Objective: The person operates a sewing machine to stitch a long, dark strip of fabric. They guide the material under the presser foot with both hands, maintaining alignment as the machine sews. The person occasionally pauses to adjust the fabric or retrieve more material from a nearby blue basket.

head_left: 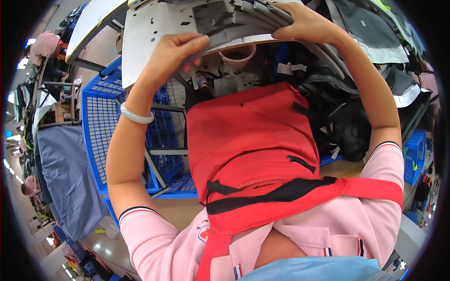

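Observation:
Several long grey strips (239, 32), which look like fabric, lie bundled across the front edge of a white table (145, 42). My right hand (307, 23) is closed around the bundle at its right side, and the strip ends hang down beyond the table edge. At the left, the thumb of my left hand (173, 51) presses on one grey strip, with the fingers curled beneath it. Those left fingertips are partly hidden and slightly blurred. A white bangle sits on my left wrist.
Small dark scraps dot the table. Below its edge stands a pink bucket (237, 57). A blue plastic crate (101, 126) is at my left, and black and grey fabric pieces (365, 28) pile up at my right. A red apron (248, 131) covers my lap.

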Motion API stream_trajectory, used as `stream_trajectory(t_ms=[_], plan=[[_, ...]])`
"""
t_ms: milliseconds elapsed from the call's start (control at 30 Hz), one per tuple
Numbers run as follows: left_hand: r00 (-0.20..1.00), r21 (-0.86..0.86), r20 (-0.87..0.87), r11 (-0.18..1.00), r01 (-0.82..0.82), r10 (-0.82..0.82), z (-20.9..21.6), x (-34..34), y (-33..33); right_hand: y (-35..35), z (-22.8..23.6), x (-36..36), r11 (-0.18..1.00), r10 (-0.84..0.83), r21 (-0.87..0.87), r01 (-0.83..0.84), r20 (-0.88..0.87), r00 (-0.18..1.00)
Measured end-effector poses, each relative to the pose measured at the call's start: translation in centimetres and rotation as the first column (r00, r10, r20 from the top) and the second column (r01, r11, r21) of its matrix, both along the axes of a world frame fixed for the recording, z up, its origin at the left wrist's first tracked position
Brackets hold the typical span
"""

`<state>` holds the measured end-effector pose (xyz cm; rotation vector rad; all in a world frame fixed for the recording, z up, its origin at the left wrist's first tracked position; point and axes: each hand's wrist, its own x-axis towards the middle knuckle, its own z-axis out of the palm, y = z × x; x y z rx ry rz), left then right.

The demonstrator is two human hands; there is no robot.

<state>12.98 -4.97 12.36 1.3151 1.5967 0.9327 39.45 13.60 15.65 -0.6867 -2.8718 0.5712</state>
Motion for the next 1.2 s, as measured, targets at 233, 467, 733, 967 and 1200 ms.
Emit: stream_trajectory(t_ms=[233,467,733,967,1200], plan=[[0.963,0.243,-0.175,0.957,-0.158,0.203,1.2,-2.1,3.5,1.0,1.7,-2.4,0.992,-0.084,-0.093,0.082,-0.014,0.996],[0.971,0.195,-0.118,0.963,-0.184,0.21,0.8,-3.4,5.1,2.4,1.5,-3.3,0.989,-0.126,-0.087,0.122,-0.043,0.991],[0.97,0.211,-0.068,0.953,-0.217,0.235,0.8,-3.7,5.4,2.9,2.0,-4.1,0.964,-0.093,-0.254,0.071,-0.073,0.993],[0.97,0.236,-0.08,0.949,-0.207,0.232,0.6,-4.4,6.1,3.2,2.1,-4.8,0.966,-0.107,-0.244,0.085,-0.08,0.991],[0.97,0.232,-0.054,0.947,-0.22,0.239,0.3,-4.7,6.9,3.8,2.3,-4.8,0.968,-0.081,-0.246,0.055,-0.098,0.992]])
